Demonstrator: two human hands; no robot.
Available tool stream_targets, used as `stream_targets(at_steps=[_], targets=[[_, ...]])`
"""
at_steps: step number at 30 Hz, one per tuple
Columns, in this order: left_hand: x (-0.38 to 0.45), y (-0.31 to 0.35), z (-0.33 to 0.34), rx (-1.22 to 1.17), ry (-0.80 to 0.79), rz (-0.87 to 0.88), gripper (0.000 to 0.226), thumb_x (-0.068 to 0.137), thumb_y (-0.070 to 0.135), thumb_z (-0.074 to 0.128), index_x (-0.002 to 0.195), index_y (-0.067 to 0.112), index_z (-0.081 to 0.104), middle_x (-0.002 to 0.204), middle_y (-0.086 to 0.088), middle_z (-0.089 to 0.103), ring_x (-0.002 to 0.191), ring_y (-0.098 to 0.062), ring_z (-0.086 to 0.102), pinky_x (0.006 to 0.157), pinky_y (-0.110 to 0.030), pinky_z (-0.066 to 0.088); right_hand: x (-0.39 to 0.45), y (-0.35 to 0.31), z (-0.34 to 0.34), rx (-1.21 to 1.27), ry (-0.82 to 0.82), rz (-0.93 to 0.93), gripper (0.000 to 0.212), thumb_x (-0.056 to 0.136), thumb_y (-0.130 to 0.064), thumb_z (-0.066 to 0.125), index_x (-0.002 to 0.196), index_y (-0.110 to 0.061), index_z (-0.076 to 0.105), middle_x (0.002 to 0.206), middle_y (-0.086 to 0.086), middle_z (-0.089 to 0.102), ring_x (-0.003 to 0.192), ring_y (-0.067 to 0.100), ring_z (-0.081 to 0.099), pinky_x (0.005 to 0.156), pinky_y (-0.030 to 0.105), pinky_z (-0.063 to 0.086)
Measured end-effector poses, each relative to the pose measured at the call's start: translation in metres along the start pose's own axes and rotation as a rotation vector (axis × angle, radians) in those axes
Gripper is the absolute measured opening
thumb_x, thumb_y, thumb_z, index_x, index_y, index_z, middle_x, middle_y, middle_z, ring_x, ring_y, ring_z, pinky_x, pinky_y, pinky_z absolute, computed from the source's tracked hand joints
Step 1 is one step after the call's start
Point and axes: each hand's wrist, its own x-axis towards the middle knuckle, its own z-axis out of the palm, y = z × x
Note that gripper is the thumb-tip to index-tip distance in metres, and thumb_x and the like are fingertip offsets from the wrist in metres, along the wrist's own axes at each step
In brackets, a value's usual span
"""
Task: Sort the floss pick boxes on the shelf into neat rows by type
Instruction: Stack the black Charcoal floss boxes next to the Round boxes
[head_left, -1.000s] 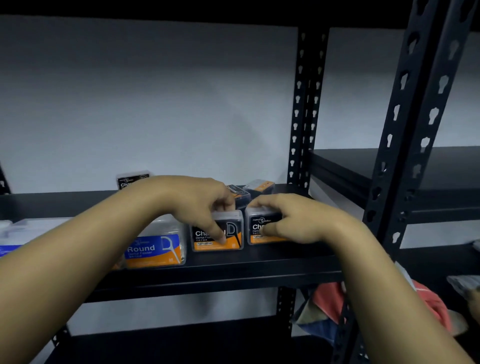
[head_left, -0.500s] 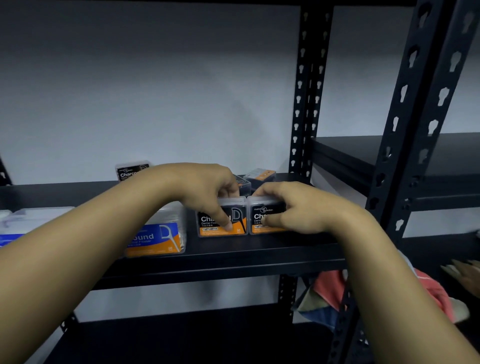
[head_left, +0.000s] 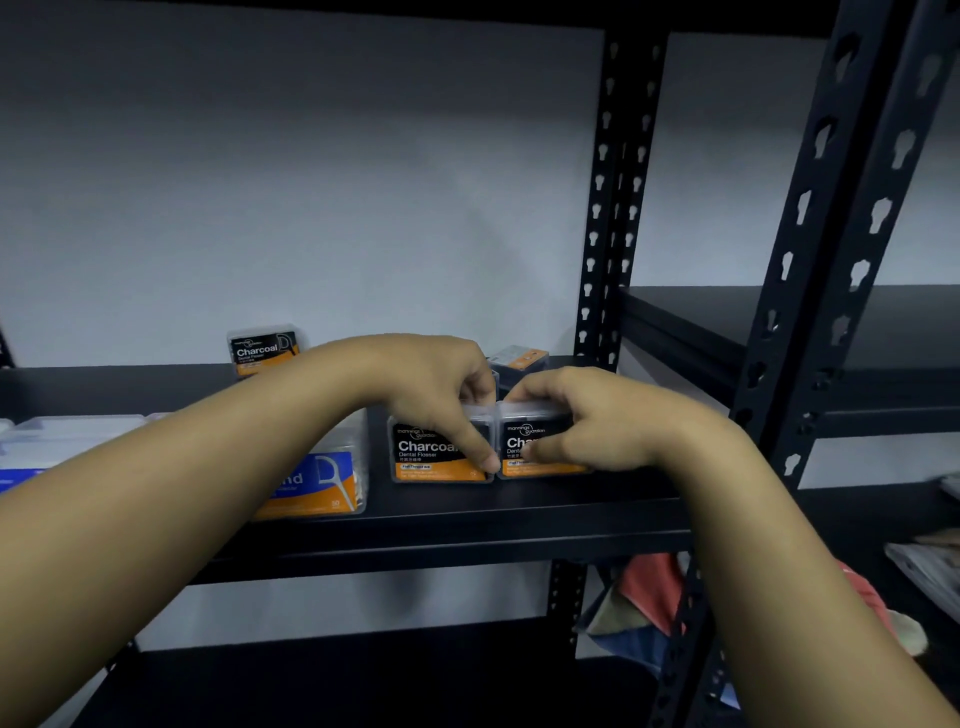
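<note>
STEP: aligning Charcoal row | left hand (head_left: 436, 395) grips clear black-orange Charcoal floss box (head_left: 439, 452) | right hand (head_left: 587, 426) grips matching adjacent box (head_left: 530, 441), touching, black shelf (head_left: 467, 514) front | NEXT: fetch rear Charcoal box (head_left: 262, 349) beyond left hand

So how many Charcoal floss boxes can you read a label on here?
3: two side by side at the shelf front, one under the left hand at, one under the right hand at; one at the back left. Others may be hidden.
</note>
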Motion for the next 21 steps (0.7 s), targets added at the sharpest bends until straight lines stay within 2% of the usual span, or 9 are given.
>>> stream_targets(at_steps=[4,8,14,18,21], targets=[[0.003,0.003,-0.004,-0.041,0.040,-0.026,0.044,0.062,0.053,0.091,0.092,0.024,0.077,0.078,0.010,0.078,0.077,-0.013,0.074,0.078,-0.032,0.058,0.001,0.002,-0.001,0.017,-0.012,-0.008,0.040,0.086,-0.030,0.077,0.123,-0.035,0.066,0.108,-0.014,0.070,0.098,0.007,0.067,0.093,0.036,0.055],[0.003,0.006,-0.003,-0.072,0.031,-0.066,0.043,0.059,0.048,0.093,0.091,0.023,0.079,0.076,0.011,0.078,0.073,-0.010,0.073,0.077,-0.029,0.056,0.003,0.001,-0.003,0.020,-0.025,-0.007,0.037,0.083,-0.032,0.079,0.117,-0.038,0.066,0.104,-0.012,0.072,0.092,0.011,0.070,0.089,0.039,0.058],[0.003,0.008,0.000,-0.166,0.084,-0.143,0.048,0.055,0.043,0.097,0.093,0.022,0.077,0.072,0.013,0.077,0.053,0.003,0.061,0.059,-0.020,0.044,0.002,0.000,-0.004,0.001,-0.011,0.016,0.038,0.084,-0.030,0.080,0.116,-0.036,0.061,0.107,-0.012,0.068,0.091,0.007,0.066,0.080,0.025,0.053],[0.000,0.010,-0.001,-0.136,0.097,-0.172,0.053,0.050,0.046,0.098,0.093,0.023,0.077,0.073,0.014,0.077,0.063,-0.004,0.065,0.067,-0.023,0.049,0.004,-0.001,-0.004,-0.006,-0.010,0.049,0.043,0.079,-0.034,0.083,0.117,-0.035,0.063,0.110,-0.010,0.068,0.094,0.012,0.069,0.088,0.034,0.057],[-0.009,0.008,-0.009,-0.065,0.087,-0.216,0.055,0.046,0.049,0.098,0.093,0.028,0.078,0.079,0.013,0.077,0.076,-0.010,0.072,0.077,-0.027,0.055,0.005,0.001,-0.006,0.001,-0.004,0.062,0.048,0.075,-0.040,0.085,0.118,-0.035,0.065,0.110,-0.012,0.070,0.097,0.010,0.069,0.093,0.035,0.056]])
